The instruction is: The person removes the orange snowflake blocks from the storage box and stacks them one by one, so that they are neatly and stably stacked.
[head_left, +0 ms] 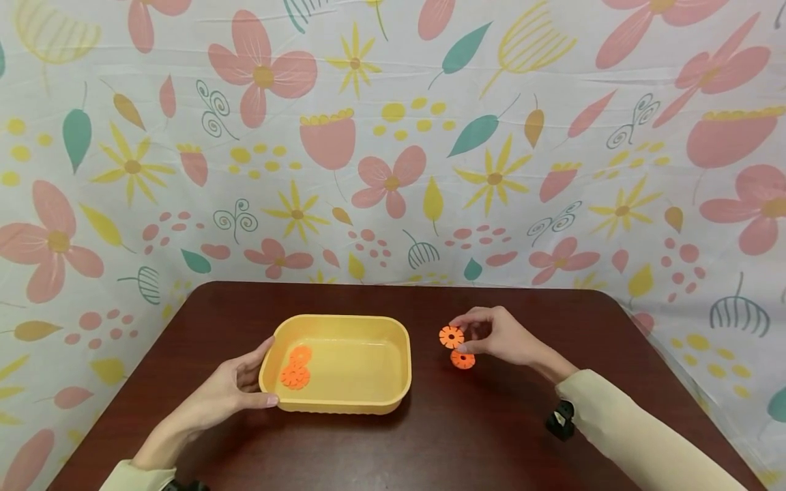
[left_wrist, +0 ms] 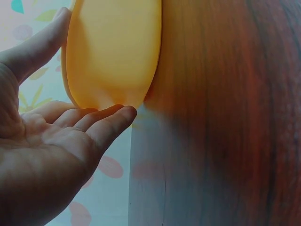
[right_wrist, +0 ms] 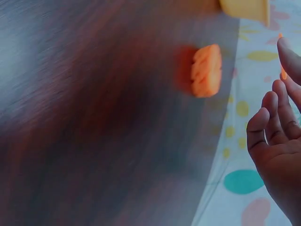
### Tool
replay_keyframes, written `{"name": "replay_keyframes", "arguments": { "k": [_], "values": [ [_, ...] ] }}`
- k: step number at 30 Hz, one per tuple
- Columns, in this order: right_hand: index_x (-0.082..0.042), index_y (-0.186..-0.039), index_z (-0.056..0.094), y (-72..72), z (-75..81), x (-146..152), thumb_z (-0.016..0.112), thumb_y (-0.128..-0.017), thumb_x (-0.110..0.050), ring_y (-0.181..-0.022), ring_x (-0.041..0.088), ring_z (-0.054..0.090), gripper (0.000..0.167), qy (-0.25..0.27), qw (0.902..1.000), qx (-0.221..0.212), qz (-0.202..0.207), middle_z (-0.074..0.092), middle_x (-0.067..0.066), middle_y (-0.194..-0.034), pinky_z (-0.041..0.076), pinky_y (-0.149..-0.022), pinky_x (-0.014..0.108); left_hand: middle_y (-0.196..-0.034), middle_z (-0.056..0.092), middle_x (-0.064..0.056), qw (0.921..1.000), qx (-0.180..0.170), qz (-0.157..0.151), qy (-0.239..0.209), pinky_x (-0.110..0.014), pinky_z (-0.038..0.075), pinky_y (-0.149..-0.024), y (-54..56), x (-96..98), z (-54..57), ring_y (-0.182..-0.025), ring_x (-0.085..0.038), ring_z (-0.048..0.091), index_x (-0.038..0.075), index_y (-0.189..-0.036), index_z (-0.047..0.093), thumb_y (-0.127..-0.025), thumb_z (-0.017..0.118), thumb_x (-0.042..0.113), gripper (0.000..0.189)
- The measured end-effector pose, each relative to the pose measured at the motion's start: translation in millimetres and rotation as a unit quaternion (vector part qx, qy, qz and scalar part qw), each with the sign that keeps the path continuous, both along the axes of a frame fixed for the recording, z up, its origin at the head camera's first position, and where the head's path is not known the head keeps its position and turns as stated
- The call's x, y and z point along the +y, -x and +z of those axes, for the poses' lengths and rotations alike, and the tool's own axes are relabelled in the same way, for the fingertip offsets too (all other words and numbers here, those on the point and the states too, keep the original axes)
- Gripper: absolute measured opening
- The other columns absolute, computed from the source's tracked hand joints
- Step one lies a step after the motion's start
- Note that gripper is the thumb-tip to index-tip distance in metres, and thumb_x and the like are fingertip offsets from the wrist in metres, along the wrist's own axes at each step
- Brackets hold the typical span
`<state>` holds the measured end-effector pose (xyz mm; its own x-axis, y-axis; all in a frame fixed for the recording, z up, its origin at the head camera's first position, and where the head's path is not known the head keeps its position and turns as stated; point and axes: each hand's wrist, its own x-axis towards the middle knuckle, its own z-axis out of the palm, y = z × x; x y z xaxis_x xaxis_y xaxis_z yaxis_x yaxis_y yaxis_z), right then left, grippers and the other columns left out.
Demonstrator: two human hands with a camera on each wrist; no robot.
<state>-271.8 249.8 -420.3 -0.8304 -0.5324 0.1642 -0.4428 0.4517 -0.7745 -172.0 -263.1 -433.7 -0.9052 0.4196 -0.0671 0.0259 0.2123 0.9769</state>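
A yellow plastic basin [head_left: 344,404] stands on the table, left of the middle. My left hand [head_left: 236,382] holds its left end, thumb at the near left corner and fingers along the end wall; the left wrist view shows these fingers [left_wrist: 113,125] against the basin's wall. Inside, at the left, lie orange notched discs [head_left: 296,376]. To the basin's right, my right hand [head_left: 497,335] pinches one orange notched disc [head_left: 443,337] between thumb and fingers, above the table. Just below it, a short stack of orange discs [right_wrist: 207,70] sits on the table.
The dark brown wooden table [head_left: 491,436] has rounded far corners. A white cloth [head_left: 393,82] printed with flowers and leaves hangs behind it and at both sides. A black wrist device [head_left: 561,420] is strapped at the right sleeve.
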Motion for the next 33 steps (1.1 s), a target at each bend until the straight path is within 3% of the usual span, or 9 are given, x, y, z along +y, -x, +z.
{"name": "replay_keyframes", "arguments": {
  "k": [14, 19, 33],
  "values": [
    [-0.011, -0.119, 0.080, -9.5, -22.0, 26, 0.093, -0.083, -0.017, -0.079, 0.028, 0.057, 0.038, -0.025, 0.9995, 0.017, -0.003, 0.070, 0.006, -0.101, 0.049, -0.064, 0.029, -0.170, 0.017, -0.026, 1.0000, -0.002, -0.003, -0.006, -0.030, 0.055, -0.097, -0.6, -2.0, -2.2, -0.143, -0.049, 0.041, 0.001, -0.168, 0.011, -0.092, 0.081, 0.005, 0.103],
    [-0.011, -0.118, 0.081, -8.9, -25.4, 28, 0.093, -0.082, -0.017, -0.081, 0.035, 0.058, 0.038, -0.034, 0.9992, 0.020, -0.001, 0.069, 0.006, -0.100, 0.049, -0.064, 0.029, -0.170, 0.018, -0.026, 1.0000, -0.002, -0.005, -0.008, -0.030, 0.055, -0.097, 0.2, -2.2, -2.1, -0.143, -0.049, 0.042, 0.002, -0.168, 0.011, -0.093, 0.081, 0.005, 0.103],
    [-0.011, -0.120, 0.081, -7.5, -32.2, 29, 0.092, -0.083, -0.020, -0.080, 0.035, 0.053, 0.039, -0.048, 0.9988, 0.011, 0.005, 0.066, 0.012, -0.099, 0.044, -0.064, 0.029, -0.170, 0.019, -0.026, 1.0000, -0.006, -0.001, -0.002, -0.030, 0.055, -0.097, 0.6, -1.9, -1.2, -0.143, -0.048, 0.043, 0.004, -0.169, 0.012, -0.092, 0.082, 0.006, 0.104]
  ]
}}
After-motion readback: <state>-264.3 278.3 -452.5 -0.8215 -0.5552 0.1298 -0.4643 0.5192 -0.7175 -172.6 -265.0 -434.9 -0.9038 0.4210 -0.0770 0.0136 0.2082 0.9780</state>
